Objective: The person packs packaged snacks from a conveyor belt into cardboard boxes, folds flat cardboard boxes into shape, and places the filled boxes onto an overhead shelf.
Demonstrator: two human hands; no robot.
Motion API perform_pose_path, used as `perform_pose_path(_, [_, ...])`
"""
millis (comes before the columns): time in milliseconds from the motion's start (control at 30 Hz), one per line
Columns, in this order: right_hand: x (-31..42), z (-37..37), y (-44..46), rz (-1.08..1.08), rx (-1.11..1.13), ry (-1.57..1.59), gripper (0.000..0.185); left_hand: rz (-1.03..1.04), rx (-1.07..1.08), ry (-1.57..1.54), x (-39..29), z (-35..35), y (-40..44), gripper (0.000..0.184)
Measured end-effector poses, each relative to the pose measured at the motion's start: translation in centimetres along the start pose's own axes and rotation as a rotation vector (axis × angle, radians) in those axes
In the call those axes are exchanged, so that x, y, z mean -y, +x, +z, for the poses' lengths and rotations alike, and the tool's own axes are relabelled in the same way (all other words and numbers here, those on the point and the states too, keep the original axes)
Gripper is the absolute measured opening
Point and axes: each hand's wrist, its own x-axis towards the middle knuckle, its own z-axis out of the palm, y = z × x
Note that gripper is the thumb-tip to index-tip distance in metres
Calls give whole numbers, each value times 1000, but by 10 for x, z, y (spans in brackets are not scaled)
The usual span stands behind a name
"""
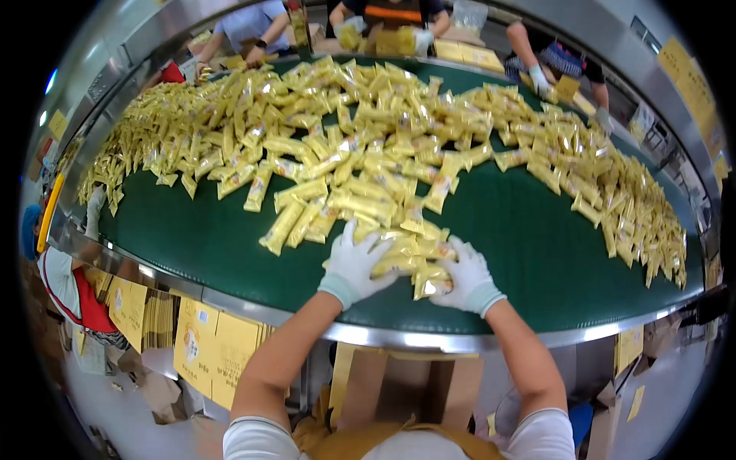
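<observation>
Our left hand (356, 262) spreads its fingers against yellow packets (404, 247) lying between both hands on the green belt (391, 310); our right hand (466, 277) cups their other side, though we cannot tell whether it grips one.

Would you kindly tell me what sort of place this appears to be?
Probably a factory packing line: yellow packets lie heaped on a green conveyor belt, with an open cardboard box below its near edge.

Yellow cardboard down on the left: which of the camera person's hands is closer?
Left. The left hand is above and right of the cardboard; the right hand, farther right.
</observation>
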Motion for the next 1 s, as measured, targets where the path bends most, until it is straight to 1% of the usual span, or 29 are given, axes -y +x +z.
perform_pose_path(33, [-2,-3,-8,44,30,-32,74,55,42,3,5,-3,-7,60])
perform_pose_path(67, [-2,-6,-20,87,65,-62,73,103,130,-14,11,-3,-15,59])
perform_pose_path(133, [-3,-8,-40,178,64,-28,76,111,149,-1,15,-11,-29,60])
perform_pose_path(167, [-3,-8,-52,212,16,-86,79,104,212,75,15,-18,-34,64])
perform_pose_path(200, [-3,-9,-61,241,-37,-151,81,83,213,141,11,-25,-39,65])
perform_pose_path(233, [5,-15,-69,192,-155,-236,78,85,192,153,2,-36,-41,65])
perform_pose_path(267, [2,-10,-75,90,-188,-226,75,84,170,168,-7,-43,-43,65])
perform_pose_path(333, [-4,-1,-81,-120,-257,-205,69,196,203,124,-13,-26,-49,65])
perform_pose_path(367, [1,1,-84,-132,-276,-150,64,252,220,101,-14,-16,-54,65])
perform_pose_path(467, [-1,4,-90,-67,-256,-74,61,206,381,-32,-20,-3,-72,64])
perform_pose_path(500, [-2,3,-90,-65,-255,-57,52,250,318,-166,-16,-7,-76,61])
perform_pose_path(600, [-12,-2,-98,-93,-68,74,41,174,388,-191,-16,-14,-82,60])
perform_pose_path(633, [-10,-18,-97,-125,53,214,38,136,452,-201,-22,-24,-76,52])
perform_pose_path(733, [-2,-49,-86,-91,-171,395,41,-27,563,-339,-29,-50,-46,45])
perform_pose_path(767, [1,-60,-80,-80,-230,311,44,-33,428,-341,-27,-50,-42,42])
perform_pose_path(800, [0,-60,-70,-56,-274,184,41,-34,378,-295,-24,-49,-35,43])
perform_pose_path(867, [-17,-36,-51,-32,-103,56,39,-41,277,-196,-20,-45,-16,45])
perform_pose_path(900, [-19,-27,-48,-10,-60,16,38,-79,403,-77,-25,-43,-5,47])
perform_pose_path(967, [-20,-15,-39,18,23,-67,38,-135,529,-13,-31,-32,5,49])
perform_pose_path(1000, [-21,-21,-33,5,110,-39,39,-174,592,16,-30,-25,6,50])
